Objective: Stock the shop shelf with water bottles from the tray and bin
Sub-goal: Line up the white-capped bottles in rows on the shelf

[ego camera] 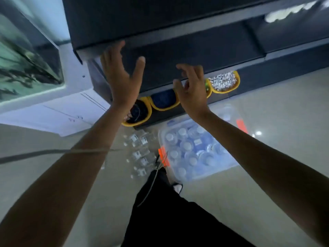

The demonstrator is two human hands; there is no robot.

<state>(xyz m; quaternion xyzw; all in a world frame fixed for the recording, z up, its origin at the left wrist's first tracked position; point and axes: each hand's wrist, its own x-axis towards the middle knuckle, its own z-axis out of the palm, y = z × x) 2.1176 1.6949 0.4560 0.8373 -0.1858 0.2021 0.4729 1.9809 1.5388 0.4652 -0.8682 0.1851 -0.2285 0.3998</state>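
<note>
Both my arms reach out toward a dark shop shelf (187, 34). My left hand (121, 75) is spread with straight fingers, its fingertips at the shelf's front edge, and it holds nothing. My right hand (191, 88) hovers in front of the lower shelf with loosely curled fingers and is empty too. On the floor below stands a clear plastic bin (229, 164) with orange latches, packed with upright water bottles (187, 145). Left of the bin lies a wrapped tray of small clear bottles (140, 152).
Yellow bins (147, 111) with dark and white small goods line the shelf's base. A glass fish tank (26, 65) on a white cabinet stands at the left. My dark trouser leg (169, 211) and foot are beside the bin. Pale tiled floor lies to the right.
</note>
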